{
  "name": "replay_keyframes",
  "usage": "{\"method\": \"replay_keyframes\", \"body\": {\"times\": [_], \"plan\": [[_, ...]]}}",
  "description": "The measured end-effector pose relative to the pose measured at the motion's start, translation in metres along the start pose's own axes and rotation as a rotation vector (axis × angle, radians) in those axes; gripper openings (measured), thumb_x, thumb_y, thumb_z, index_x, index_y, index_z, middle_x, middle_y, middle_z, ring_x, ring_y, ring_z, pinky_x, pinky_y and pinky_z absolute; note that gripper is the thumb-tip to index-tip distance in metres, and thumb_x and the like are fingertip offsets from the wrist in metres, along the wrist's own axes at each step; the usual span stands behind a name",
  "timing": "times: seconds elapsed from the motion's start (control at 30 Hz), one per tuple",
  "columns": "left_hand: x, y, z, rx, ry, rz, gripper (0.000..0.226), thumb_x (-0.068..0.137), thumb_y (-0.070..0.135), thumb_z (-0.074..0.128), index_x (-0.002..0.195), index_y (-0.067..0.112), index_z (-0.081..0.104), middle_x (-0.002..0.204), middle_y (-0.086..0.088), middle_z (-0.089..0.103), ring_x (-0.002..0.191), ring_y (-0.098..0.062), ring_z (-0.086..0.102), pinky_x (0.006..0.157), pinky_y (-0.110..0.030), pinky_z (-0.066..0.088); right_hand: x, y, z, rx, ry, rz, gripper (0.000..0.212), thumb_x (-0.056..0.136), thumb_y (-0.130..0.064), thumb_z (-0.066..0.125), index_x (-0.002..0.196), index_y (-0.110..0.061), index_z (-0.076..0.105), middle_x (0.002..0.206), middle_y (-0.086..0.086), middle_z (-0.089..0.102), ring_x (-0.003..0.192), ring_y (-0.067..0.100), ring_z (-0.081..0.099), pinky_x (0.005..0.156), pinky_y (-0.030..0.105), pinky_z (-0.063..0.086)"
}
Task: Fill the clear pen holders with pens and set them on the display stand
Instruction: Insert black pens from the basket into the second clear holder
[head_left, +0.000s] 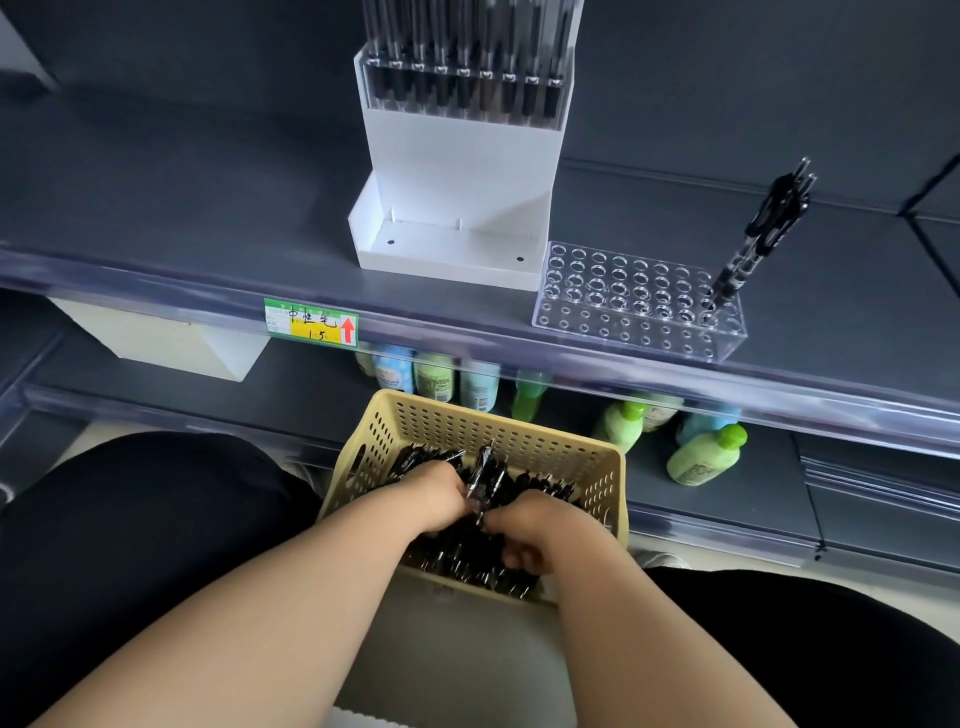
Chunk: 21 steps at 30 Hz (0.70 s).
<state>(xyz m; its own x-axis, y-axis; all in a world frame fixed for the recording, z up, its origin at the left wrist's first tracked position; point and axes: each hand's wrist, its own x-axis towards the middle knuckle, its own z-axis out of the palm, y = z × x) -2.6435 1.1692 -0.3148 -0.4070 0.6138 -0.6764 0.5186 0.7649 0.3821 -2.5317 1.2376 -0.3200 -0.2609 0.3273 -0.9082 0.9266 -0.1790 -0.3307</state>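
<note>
Two bare forearms reach in from the near edge, and both hands meet inside a yellow perforated basket (467, 421) heaped with black pens (457, 553). The left hand (434, 493) curls its fingers round a small bundle that sticks up toward the basket's far rim. The right hand (524, 535), touching it, has its fingers curled down on pens at the bundle's near end.

Farther off, on the grey shelf (156, 197), the clear pen holder (639, 306) sits at the front lip, just right of the white display stand (457, 171). A few pens lean in its right-hand holes. The stand's low front tray lies open, and its upper tier carries a filled holder (462, 78). Open shelf stretches away to the left.
</note>
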Motion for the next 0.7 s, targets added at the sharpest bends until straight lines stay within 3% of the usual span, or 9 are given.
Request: {"method": "replay_keyframes", "body": {"times": [0.2,0.33,0.43,0.57,0.7], "plan": [[-0.011,-0.005,-0.002,-0.115,0.089,0.045,0.028,0.085,0.028,0.067,0.11,0.014,0.062,0.11,-0.005,0.064,0.096,-0.025,0.062,0.087,-0.034,0.052,-0.016,-0.001,-0.002,0.049,0.01,-0.049,0.01,0.09,-0.017,0.052,0.085,-0.01,0.048,0.064,0.004,0.051,0.051,0.013,0.05,0.046,0.021,0.038],[-0.019,-0.006,0.001,-0.238,0.129,0.074,0.021,0.082,0.023,0.07,0.098,0.019,0.057,0.101,-0.004,0.064,0.09,-0.023,0.062,0.084,-0.039,0.054,-0.029,-0.003,0.0,0.078,0.119,-0.171,0.012,0.09,-0.017,0.054,0.082,-0.009,0.051,0.061,0.005,0.054,0.047,0.012,0.05,0.044,0.022,0.04],[-0.024,-0.006,0.001,-0.302,0.151,0.104,0.023,0.083,0.019,0.069,0.101,0.015,0.056,0.093,0.0,0.06,0.09,-0.024,0.062,0.085,-0.042,0.054,-0.038,-0.003,0.0,0.078,0.232,-0.257,0.012,0.09,-0.02,0.05,0.083,-0.01,0.051,0.061,0.006,0.058,0.04,0.012,0.047,0.039,0.018,0.036],[-0.028,-0.005,-0.003,-0.354,0.186,0.136,0.02,0.083,0.02,0.069,0.096,0.019,0.053,0.09,0.004,0.059,0.089,-0.02,0.062,0.083,-0.036,0.053,-0.046,-0.004,-0.002,0.128,0.309,-0.324,0.011,0.09,-0.02,0.047,0.096,-0.011,0.049,0.065,0.007,0.062,0.04,0.013,0.048,0.041,0.018,0.037],[-0.032,-0.004,-0.007,-0.373,0.249,0.155,0.018,0.085,0.024,0.066,0.098,0.02,0.054,0.094,0.006,0.061,0.082,-0.016,0.061,0.071,-0.025,0.045,-0.044,-0.005,-0.001,0.137,0.369,-0.367,0.019,0.09,-0.021,0.048,0.105,-0.01,0.05,0.067,0.005,0.063,0.044,0.009,0.052,0.047,0.021,0.041]]}}
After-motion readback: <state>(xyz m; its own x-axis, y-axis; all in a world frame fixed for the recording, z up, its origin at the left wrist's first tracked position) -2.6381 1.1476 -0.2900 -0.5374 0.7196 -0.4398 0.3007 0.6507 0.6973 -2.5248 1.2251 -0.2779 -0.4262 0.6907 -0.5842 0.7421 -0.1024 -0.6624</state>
